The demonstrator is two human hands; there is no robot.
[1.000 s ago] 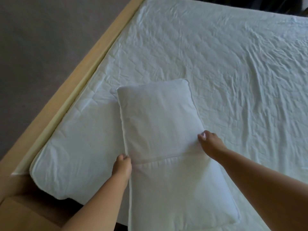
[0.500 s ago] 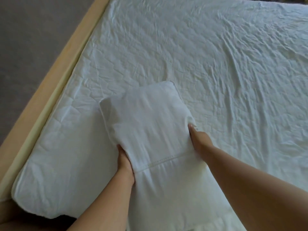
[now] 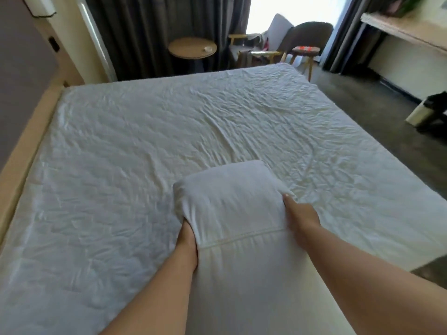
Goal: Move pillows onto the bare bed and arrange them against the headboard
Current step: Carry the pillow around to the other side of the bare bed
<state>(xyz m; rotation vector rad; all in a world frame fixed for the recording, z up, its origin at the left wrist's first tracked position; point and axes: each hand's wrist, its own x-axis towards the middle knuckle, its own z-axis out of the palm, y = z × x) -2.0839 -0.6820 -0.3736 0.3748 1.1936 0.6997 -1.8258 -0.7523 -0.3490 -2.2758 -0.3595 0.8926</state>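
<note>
Now both bare hands grip one plump white rectangular pillow (image 3: 232, 209) in a cotton case with a stitched seam across it. It lies lengthwise away from the person, over the near edge of the wide bed (image 3: 145, 146), whose wrinkled white fitted sheet is otherwise uncovered. The left hand (image 3: 187, 238) is pressed into the pillow's left side with its fingers buried under a fold of the case, closed on the fabric. The right hand (image 3: 300, 216) is clamped on the right edge, thumb on top and one pale fingernail showing, the other fingers hidden beneath. The pillow's far end is bunched and rounded; its near end runs down between the forearms out of view. Whether that far end rests on the sheet or is lifted just off it cannot be told.

Along the left side of the bed runs a pale wooden frame rail (image 3: 26, 146) below a grey-mauve padded wall panel (image 3: 21, 68). Beyond the far end stand dark grey curtains (image 3: 145, 32), a small round wooden side table (image 3: 192, 48) and a grey upholstered chair (image 3: 307, 35) by a bright window
</note>
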